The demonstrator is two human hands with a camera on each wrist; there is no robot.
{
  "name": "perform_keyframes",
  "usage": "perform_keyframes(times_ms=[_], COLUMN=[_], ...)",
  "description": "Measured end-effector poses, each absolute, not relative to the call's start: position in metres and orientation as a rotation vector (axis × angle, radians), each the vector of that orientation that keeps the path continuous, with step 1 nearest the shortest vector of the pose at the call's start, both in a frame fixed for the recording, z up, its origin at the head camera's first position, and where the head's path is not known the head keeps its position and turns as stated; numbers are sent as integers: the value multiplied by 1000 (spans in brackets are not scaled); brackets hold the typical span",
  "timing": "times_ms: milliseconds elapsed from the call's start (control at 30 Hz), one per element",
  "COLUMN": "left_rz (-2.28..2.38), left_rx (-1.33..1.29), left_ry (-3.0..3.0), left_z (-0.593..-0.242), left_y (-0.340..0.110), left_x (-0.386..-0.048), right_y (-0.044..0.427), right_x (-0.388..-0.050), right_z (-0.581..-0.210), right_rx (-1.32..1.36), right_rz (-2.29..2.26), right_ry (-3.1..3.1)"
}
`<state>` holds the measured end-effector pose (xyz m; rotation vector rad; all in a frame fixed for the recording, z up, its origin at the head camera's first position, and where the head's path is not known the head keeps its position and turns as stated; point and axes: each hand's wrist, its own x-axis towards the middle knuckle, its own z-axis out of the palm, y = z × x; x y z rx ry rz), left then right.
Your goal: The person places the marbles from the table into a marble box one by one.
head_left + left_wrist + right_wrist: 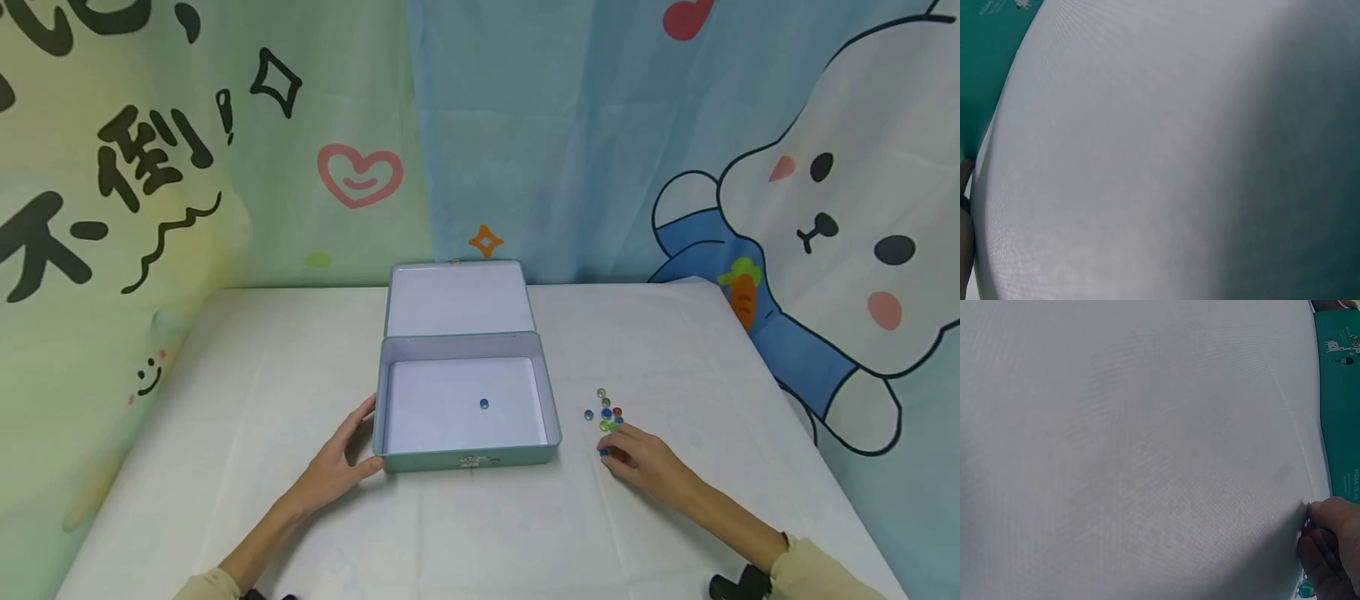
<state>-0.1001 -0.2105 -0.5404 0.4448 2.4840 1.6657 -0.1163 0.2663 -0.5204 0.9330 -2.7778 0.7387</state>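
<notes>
The left forearm (262, 529) slants from the near left toward the far right, bare beyond the pale left sleeve (208, 586). The left hand (336, 467) is spread, its thumb pointing right on the near side, parted from the fingers reaching farther. The right forearm (738, 521) runs from the near right toward the far left, out of the right sleeve (821, 575). The right hand (647, 461), well apart from the other, has curled fingers and a pinching thumb.

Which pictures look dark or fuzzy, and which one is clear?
Head view: bright and clear, the box and marbles easy to see; left wrist view: dim, a blurry-edged dark patch down the right side; right wrist view: dim too, a soft shadow beside the right hand.
</notes>
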Motion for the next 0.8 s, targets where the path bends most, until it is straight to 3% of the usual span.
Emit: perform_keyframes(times_ms=[800], left_rz=[1696], left_rx=[454], left_ry=[2450], left_z=[-539], left_y=[-211], left_x=[-100], right_y=[256], right_x=[-127], right_z=[-500], right_rx=[1010], right_rz=[714], right_ry=[-2868])
